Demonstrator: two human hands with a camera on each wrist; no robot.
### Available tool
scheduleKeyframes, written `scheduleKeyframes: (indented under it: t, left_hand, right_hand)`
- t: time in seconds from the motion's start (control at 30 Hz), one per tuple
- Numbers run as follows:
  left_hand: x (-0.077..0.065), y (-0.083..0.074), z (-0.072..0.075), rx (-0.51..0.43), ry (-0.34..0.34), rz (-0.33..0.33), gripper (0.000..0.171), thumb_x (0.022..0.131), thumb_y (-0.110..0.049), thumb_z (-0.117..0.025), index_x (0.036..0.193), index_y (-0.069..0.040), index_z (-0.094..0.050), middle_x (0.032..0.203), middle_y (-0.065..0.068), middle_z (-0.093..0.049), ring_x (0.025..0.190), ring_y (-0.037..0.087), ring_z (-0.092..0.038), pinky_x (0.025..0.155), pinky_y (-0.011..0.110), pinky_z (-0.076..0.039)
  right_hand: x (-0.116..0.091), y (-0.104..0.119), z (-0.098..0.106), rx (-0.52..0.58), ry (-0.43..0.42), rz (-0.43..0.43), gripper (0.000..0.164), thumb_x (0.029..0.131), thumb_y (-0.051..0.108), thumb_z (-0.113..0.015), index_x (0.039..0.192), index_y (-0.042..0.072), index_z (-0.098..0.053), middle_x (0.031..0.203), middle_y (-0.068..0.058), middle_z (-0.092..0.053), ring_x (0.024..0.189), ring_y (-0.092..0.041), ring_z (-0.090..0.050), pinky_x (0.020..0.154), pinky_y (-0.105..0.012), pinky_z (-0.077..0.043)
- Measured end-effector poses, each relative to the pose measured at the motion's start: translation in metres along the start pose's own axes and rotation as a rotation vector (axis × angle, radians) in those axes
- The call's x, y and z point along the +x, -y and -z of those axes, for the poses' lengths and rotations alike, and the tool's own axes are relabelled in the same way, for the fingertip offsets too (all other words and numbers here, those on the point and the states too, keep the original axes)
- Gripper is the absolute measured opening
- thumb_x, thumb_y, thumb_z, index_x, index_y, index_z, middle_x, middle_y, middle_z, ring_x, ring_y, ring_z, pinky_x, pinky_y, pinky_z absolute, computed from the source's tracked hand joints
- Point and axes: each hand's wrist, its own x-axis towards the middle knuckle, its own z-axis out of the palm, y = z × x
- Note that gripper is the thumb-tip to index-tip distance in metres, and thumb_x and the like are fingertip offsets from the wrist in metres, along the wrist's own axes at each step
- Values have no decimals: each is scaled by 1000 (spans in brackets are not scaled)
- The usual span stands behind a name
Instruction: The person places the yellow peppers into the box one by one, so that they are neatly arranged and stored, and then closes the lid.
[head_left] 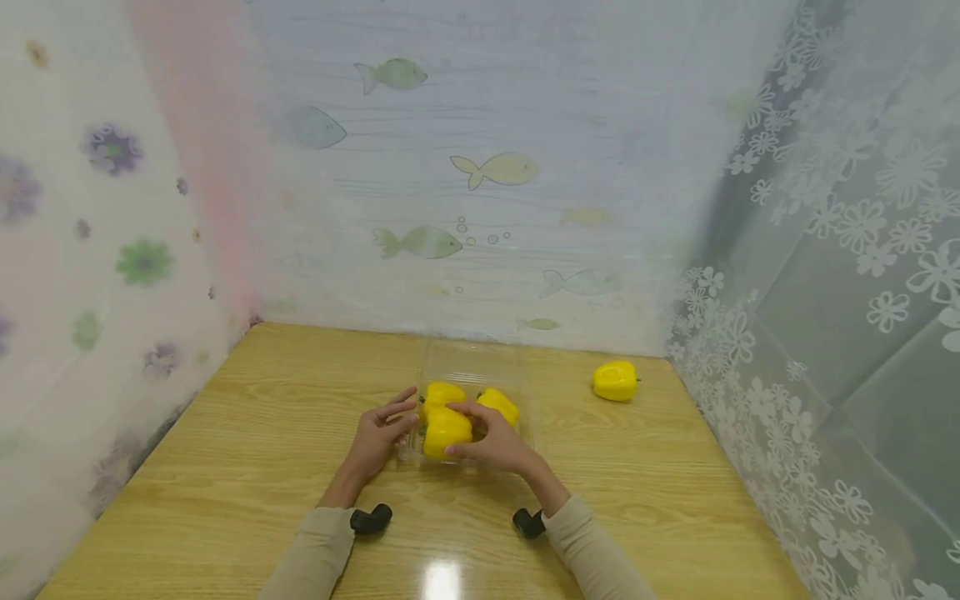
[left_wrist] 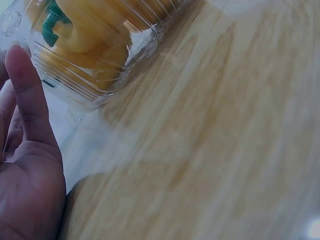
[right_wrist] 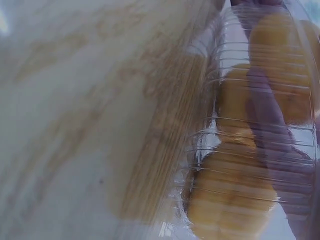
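Observation:
A clear plastic clamshell box (head_left: pixel 468 377) lies on the table with its lid raised at the back. Two yellow bell peppers, one at back left (head_left: pixel 446 392) and one at right (head_left: pixel 501 405), sit in it. My right hand (head_left: pixel 492 442) grips a third yellow bell pepper (head_left: pixel 447 433) between thumb and fingers, at the front left of the box. In the right wrist view, the ribbed wall stands before that hand's thumb (right_wrist: pixel 270 117). My left hand (head_left: pixel 377 435) is at the box's left side, fingers extended; its thumb (left_wrist: pixel 30 95) is up against the clear wall.
Another yellow bell pepper (head_left: pixel 615 381) lies on the wooden table (head_left: pixel 600 492) at back right. Patterned curtains (head_left: pixel 465 167) hang behind the table and along both sides. A black wrist mount (head_left: pixel 372 520) sits at each sleeve.

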Motion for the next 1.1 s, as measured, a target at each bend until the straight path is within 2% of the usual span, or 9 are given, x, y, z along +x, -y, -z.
scheduleKeyframes:
  t: [0.27, 0.6, 0.83, 1.1]
  left_hand:
    - [1, -1, 0, -50, -1, 4, 47, 96, -5, -71, 134, 17, -56, 160, 16, -40, 80, 4, -66, 56, 16, -51]
    - [1, -1, 0, -62, -7, 4, 47, 95, -4, -71, 133, 18, -55, 160, 17, -40, 76, 4, -65, 56, 16, -51]
    - [0, 2, 1, -54, 2, 1, 45, 96, -2, -69, 134, 17, -55, 160, 17, -39, 79, 5, -65, 57, 16, -50]
    - [-1, 1, 0, -36, 3, 3, 45, 95, -7, -71, 133, 14, -59, 160, 13, -42, 77, 5, -64, 58, 17, -50]
  right_hand:
    - [1, 3, 1, -227, -4, -61, 67, 89, 40, -79, 149, 27, -52, 153, 2, -50, 137, -22, -49, 112, -48, -41]
    - [-1, 1, 3, -220, 32, -34, 63, 95, 39, -72, 152, 23, -49, 156, -2, -48, 142, -26, -44, 116, -53, -36]
    - [-2, -1, 4, -184, 67, -22, 61, 98, 35, -70, 154, 24, -46, 160, 0, -42, 147, -24, -37, 119, -51, -32]
    - [-2, -1, 6, -143, 101, -30, 58, 101, 30, -66, 155, 26, -44, 161, 1, -39, 147, -23, -37, 118, -49, -34]
